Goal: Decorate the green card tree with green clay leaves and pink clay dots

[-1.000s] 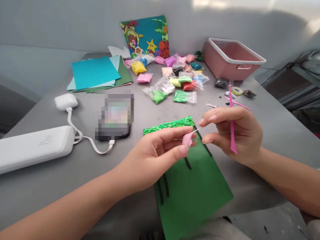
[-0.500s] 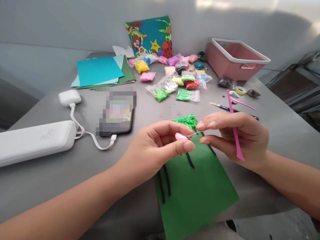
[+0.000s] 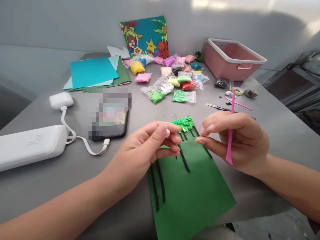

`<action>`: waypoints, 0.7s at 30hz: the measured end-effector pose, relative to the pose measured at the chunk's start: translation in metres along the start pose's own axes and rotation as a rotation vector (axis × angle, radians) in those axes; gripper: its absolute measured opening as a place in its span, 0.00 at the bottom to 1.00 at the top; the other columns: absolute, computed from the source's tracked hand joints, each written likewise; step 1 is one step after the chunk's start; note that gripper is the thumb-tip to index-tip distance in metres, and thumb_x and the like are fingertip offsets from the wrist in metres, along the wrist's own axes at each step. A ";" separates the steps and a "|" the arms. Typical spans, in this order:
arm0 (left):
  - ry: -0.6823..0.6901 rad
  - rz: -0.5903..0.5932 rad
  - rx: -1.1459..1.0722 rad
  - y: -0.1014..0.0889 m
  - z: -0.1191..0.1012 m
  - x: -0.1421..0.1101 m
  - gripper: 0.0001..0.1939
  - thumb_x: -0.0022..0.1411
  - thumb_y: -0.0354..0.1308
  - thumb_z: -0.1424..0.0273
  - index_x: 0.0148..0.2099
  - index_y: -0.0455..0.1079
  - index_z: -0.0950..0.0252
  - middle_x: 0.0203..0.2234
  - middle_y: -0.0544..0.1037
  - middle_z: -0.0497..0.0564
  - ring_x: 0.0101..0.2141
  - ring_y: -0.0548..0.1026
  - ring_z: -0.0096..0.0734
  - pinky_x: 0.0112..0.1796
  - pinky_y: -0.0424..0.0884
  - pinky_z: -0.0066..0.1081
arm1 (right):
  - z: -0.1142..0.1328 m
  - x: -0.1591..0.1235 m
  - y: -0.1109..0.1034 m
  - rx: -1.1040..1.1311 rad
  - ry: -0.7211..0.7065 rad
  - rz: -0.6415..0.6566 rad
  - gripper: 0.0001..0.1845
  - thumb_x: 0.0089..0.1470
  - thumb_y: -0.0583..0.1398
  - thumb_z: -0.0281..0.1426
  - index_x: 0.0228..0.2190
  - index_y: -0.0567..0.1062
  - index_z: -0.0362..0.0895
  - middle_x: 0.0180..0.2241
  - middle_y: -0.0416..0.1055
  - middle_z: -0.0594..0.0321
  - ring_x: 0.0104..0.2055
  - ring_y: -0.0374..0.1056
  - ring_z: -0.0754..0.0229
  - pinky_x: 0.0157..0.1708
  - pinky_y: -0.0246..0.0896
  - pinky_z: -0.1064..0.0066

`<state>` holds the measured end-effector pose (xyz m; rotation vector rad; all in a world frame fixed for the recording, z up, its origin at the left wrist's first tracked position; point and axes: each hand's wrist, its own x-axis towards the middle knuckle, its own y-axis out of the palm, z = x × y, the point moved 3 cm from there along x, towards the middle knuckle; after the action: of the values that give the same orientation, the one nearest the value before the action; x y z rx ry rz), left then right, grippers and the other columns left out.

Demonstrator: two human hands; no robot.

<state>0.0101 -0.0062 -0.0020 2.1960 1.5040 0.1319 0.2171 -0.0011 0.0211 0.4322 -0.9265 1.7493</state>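
Note:
Thumb and forefinger of my left hand (image 3: pixel 152 143) are closed on a small lump of pale pink clay (image 3: pixel 167 132), mostly hidden by the thumb. In my right hand (image 3: pixel 235 143) a pink modelling tool (image 3: pixel 231 133) stands nearly upright, tucked between the fingers. That hand's thumb and fingertips pinch together; whether a bit of clay is between them I cannot tell. Below both hands lies a green sheet (image 3: pixel 195 196) with black clay strips (image 3: pixel 184 158) on it and a patch of bright green clay leaves (image 3: pixel 185 124) at its far end.
Bags of coloured clay (image 3: pixel 183 96) lie across the back, before a sea-scene picture (image 3: pixel 142 36). A pink basket (image 3: pixel 220 63) stands back right, near a blade-like tool (image 3: pixel 217 107). At left are coloured sheets (image 3: pixel 92 71), a phone (image 3: pixel 112 123) and a white power bank (image 3: pixel 32 145).
A thin pink strand ran from the lump to my right fingertips before; now no strand joins them. My left hand has moved left and turned, its thumb over the lump. The pink tool has tilted.

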 end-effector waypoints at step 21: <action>-0.124 -0.098 -0.162 0.001 -0.002 0.002 0.09 0.60 0.58 0.80 0.37 0.80 0.69 0.24 0.78 0.50 0.23 0.70 0.21 0.24 0.71 0.20 | -0.004 -0.001 -0.002 -0.101 0.062 0.035 0.17 0.55 0.67 0.20 0.44 0.81 0.50 0.37 0.82 0.64 0.35 0.79 0.60 0.35 0.77 0.68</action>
<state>0.0107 -0.0042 -0.0003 1.9633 1.4753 0.0815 0.2201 0.0017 0.0183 0.2956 -0.9784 1.7290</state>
